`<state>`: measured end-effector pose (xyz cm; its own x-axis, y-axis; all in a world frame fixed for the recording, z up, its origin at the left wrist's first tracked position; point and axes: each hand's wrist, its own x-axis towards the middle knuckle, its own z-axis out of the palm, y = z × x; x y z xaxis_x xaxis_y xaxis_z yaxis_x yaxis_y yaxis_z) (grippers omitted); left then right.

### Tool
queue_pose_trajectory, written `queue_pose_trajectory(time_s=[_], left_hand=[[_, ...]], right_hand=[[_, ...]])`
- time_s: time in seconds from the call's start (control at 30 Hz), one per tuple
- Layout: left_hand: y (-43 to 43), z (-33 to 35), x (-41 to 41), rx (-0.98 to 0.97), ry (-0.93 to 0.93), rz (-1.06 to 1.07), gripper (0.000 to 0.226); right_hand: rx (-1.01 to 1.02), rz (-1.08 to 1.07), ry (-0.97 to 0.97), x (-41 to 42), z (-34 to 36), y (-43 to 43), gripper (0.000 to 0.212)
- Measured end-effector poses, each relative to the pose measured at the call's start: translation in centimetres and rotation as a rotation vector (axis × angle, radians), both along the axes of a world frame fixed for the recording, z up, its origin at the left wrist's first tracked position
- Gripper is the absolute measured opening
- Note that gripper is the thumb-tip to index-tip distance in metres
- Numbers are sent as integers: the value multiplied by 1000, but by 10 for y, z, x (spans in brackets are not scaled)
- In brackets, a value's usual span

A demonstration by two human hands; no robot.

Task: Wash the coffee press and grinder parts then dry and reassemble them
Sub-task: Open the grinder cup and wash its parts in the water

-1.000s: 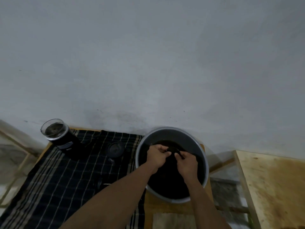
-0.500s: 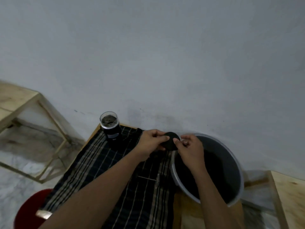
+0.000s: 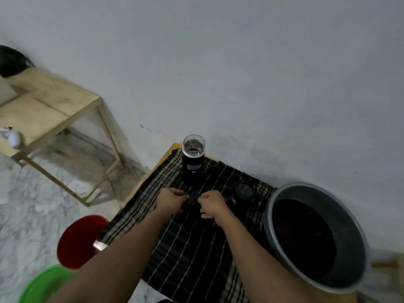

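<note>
Grinder part, small, dark and rounded point(image 3: 192, 199): we find it just above the black cloth with pale stripes point(image 3: 192, 248), pinched from either side by the left hand point(image 3: 170, 200) and the right hand point(image 3: 213, 204), both with fingers curled in on it, its outline hard to read against the cloth. Behind the hands we log a black cylindrical coffee grinder with a clear top cup point(image 3: 193, 162), upright on the cloth near the wall, and a round black lid point(image 3: 244, 191) lying flat to its right. At the cloth's right edge we note a round grey basin of dark water point(image 3: 358, 237) on the wooden tabletop point(image 3: 174, 147); a red round object point(image 3: 80, 239) stands lower left.
</note>
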<state>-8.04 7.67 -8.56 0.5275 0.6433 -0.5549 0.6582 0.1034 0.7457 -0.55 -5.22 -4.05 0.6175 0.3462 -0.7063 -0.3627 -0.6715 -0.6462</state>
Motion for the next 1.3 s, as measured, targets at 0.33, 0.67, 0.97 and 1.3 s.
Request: queue_pose_trajectory(time_s=[0.33,0.67,0.97,1.3], left_hand=[[8,-48,-11,124,236,-266,22],[23,-30,9,238,144,-237,42],[35,9,82,266,-405,-145,83],[49,45,82,-129,-480,-165,23]], right_hand=[[-97,-132,258,-15,-42,24,55],[-103,-122,107,19,-52,29,49],[43,150,-258,52,-36,34,48],[233,148,-261,39,-27,17,67]])
